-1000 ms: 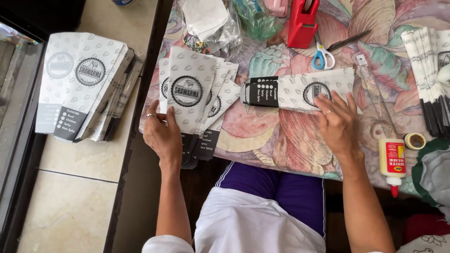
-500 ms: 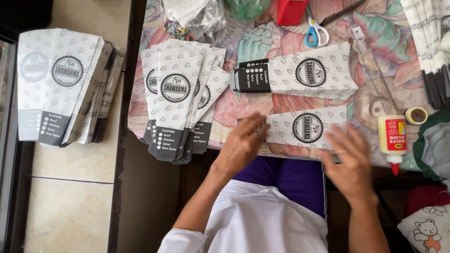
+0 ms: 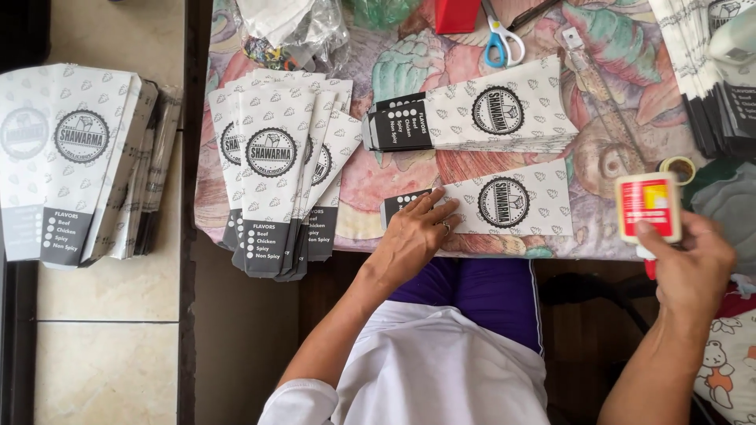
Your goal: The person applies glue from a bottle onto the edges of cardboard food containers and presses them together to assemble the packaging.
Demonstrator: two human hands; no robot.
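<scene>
From the head camera, the landmark is the single flat white paper wrapper blank with a round black emblem and a black end panel, lying near the front edge of the flower-patterned tablecloth. The left hand rests on the blank's black end, fingers spread flat and pressing rather than curled around anything, which pins the sheet. The right hand is to the right of the blank and well apart from it, fingers wrapped around a small white glue bottle with a red label, tilted with its red tip toward the person. Doing this well, as I judge it, calls for keeping the pinning hand off the edge that takes glue, bringing the nozzle low and laying a thin, even line so nothing oozes onto the cloth. Just behind the blank sits a neat stack of matching printed blanks; left of it a fanned pile of narrow printed sleeves overhangs the table edge. Blue-handled scissors lie farther behind, and another pile of printed sleeves rests far left on the tiled floor.
</scene>
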